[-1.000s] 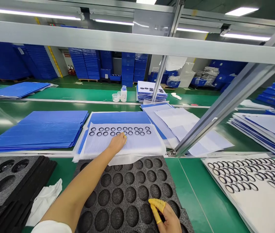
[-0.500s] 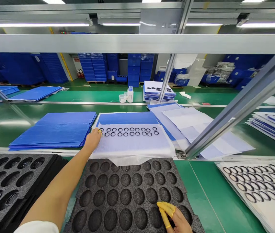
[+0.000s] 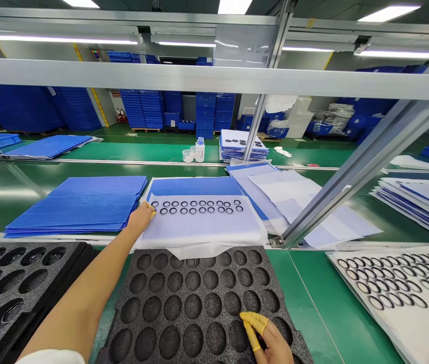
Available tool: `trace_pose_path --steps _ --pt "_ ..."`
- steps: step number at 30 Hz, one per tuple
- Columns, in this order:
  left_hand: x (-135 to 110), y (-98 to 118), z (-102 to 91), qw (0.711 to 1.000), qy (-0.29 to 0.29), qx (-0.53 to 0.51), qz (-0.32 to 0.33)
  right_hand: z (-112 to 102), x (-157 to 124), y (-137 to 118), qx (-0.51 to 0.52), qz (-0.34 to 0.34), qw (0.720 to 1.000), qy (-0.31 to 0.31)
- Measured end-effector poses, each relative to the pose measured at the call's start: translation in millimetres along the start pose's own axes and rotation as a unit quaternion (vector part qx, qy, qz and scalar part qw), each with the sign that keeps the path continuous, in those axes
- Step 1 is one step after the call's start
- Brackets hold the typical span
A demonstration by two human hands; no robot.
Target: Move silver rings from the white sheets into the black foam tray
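Observation:
My left hand [image 3: 141,217] reaches far forward to the left edge of a white translucent sheet [image 3: 202,227]. Its fingertips, in yellow finger cots, are pinched on a small black ring [image 3: 154,209]. To its right, two rows of black rings [image 3: 192,211] lie on the sheet. My right hand [image 3: 269,339], also in yellow finger cots, is low over the right part of a black foam tray [image 3: 210,268] with round pockets. Its thumb and fingertips come together near a pocket's rim; whatever is between them is hidden.
Blue sheets [image 3: 78,205] are stacked left, near another foam tray [image 3: 43,288] holding rings. White papers [image 3: 324,212] lie right, behind a slanted metal post [image 3: 350,172]. More rings rest on a white stack [image 3: 373,313]. A bottle [image 3: 199,150] and cups stand behind.
My left fingertips have moved slightly nearer along the sheet's left edge, from the far row's end ring to the near row. My right hand stays over the foam tray. The view has shifted slightly.

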State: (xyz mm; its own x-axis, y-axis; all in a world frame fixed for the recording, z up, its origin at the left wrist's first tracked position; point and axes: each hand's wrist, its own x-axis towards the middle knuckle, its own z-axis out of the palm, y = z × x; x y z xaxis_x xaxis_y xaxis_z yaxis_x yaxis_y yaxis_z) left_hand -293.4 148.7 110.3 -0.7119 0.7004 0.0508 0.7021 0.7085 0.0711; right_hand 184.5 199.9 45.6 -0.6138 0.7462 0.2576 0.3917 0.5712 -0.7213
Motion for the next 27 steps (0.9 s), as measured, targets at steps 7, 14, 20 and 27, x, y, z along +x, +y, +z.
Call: trace_pose_path --steps 7,14,20,27 --pt "-11.7 15.1 -21.2 0.963 0.037 -0.254 -0.085 -4.5 1.6 3.7 -0.005 -0.011 0.999 -0.04" --pt "-100.5 65.4 -37.4 0.835 -0.062 -0.546 -0.026 -2.4 11.0 -31.1 0.144 0.135 0.98 -0.027" --pt "-244.1 109.5 -53.4 0.687 -0.239 -0.685 0.039 -25.6 5.0 -109.6 0.446 0.226 0.849 -0.17" --pt "-321.7 127.4 -49.5 0.601 -0.328 -0.728 0.037 -44.9 -25.6 -136.3 0.498 0.246 0.797 -0.237"
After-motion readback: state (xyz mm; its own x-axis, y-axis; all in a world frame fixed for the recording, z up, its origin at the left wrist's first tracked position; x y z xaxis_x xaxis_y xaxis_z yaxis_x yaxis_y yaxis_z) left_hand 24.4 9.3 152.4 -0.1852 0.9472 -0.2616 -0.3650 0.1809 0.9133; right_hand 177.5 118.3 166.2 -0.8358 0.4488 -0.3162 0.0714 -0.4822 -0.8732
